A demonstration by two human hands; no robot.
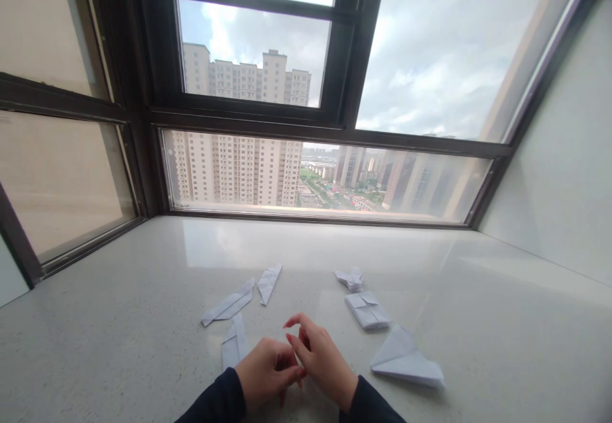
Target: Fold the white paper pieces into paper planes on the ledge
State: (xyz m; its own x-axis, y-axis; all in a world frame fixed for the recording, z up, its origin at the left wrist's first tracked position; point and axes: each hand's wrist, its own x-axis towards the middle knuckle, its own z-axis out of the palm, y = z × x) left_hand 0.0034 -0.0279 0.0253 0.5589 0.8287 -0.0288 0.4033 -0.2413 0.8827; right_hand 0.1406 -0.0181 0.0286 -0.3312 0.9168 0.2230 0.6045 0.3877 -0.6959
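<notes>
My left hand [266, 369] is low in the middle of the view, its fingers curled inward and no object showing in them. Against its fingertips rests my right hand [324, 357], with index finger and thumb apart and nothing between them. Closest to the left hand lies a folded paper strip [234, 345], partly hidden behind it. Two more folded paper strips [230, 304] [270, 284] lie farther off. On the right side are a pointed folded paper piece [407, 360], a folded paper square [368, 310] and a small, many-cornered folded paper piece [351, 279].
All the paper lies on a pale speckled windowsill [143, 346]. Dark window frames [258, 120] close off its far and left sides, with tall buildings outside. A white wall [559, 174] bounds it on the right.
</notes>
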